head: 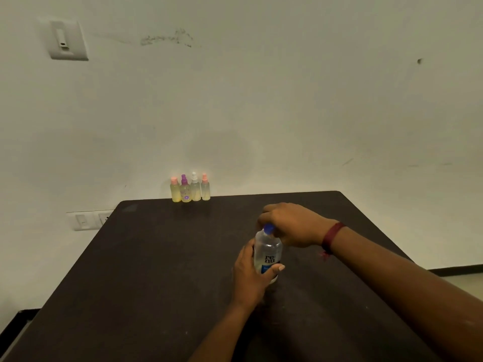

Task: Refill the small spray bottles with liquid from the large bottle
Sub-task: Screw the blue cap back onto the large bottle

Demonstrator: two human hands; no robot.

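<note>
Holding the large bottle (268,250) upright on the dark table (156,270): left hand (251,273) curled round its lower body, thumb across the label; right hand (290,223) arched over the top, pinching the blue cap (268,228), forearm angled in from the right. Farther back, by the wall, four small spray bottles (190,190) in a row.

Your dark table (156,270) has a matte top with a few pale specks. The large bottle (268,250) stands on it, clear, with a blue cap. Beyond that bottle and off to its left, four small sprayers stand in a tight row at the table's far edge: nearest pink-topped bottle (205,189), white-topped bottle (195,190), purple-topped bottle (185,193), farthest pink-topped bottle (175,191).
</note>
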